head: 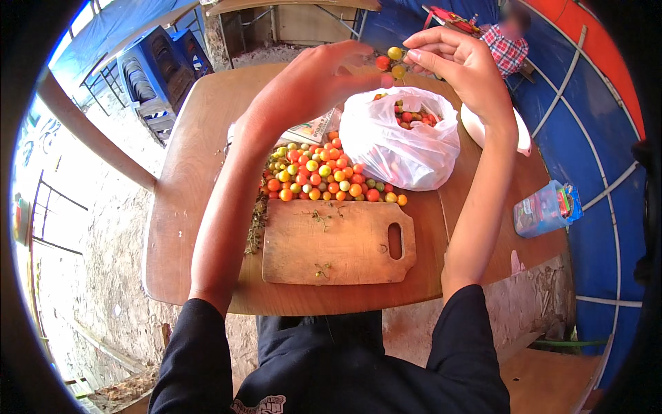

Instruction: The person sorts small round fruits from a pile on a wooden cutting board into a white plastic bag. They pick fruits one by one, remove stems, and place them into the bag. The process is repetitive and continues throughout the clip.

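Note:
Raised above the far side of the table, my right hand (455,64) pinches a small cluster of cherry tomatoes (397,72), one red and two yellowish, beside its fingertips. My left hand (320,77) faces it from the left, slightly blurred, thumb and fingers apart with nothing seen between them. Beneath the hands sits a white plastic bag (398,150), its mouth showing more tomatoes (414,118) inside. Loose red, orange, yellow and green cherry tomatoes (323,171) are heaped left of the bag. They lie against the far edge of a wooden cutting board (331,243) with stem bits on it.
Green stems (253,230) lie along the board's left side, partly behind my left forearm. A white object (473,127) is partly hidden by my right forearm. A blue plastic container (540,212) holding packets is at the table's right. Blue chairs (150,67) and a seated person (507,46) are beyond.

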`<state>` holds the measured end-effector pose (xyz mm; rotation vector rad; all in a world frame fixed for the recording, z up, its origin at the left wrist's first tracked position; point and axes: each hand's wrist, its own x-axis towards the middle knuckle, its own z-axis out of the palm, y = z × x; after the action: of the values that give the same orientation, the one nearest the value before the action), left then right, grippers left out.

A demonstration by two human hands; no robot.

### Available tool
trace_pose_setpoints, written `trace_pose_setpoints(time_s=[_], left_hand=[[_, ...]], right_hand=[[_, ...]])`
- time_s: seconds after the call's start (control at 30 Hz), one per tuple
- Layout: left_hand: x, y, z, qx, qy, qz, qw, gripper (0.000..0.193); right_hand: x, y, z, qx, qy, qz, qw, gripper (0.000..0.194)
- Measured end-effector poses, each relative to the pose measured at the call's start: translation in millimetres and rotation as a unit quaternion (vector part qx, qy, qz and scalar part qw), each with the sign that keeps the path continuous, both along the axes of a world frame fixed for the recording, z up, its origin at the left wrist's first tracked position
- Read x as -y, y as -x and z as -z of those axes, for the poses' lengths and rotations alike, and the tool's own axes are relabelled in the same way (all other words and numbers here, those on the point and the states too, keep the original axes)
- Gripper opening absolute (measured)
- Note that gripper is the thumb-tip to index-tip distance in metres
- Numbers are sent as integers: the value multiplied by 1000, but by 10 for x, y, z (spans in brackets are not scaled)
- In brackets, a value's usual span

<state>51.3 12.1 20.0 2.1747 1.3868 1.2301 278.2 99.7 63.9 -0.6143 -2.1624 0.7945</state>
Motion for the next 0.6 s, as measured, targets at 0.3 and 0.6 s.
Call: trace_pose_setpoints(time_s=[0.3,0.6], left_hand=[[37,74,-112,61,-40,25,997,20],[7,68,-72,45,-50,-10,998,22]], right_hand=[[219,192,-56,-56,15,-26,998,21],[134,285,44,3,-17,-48,999,24]])
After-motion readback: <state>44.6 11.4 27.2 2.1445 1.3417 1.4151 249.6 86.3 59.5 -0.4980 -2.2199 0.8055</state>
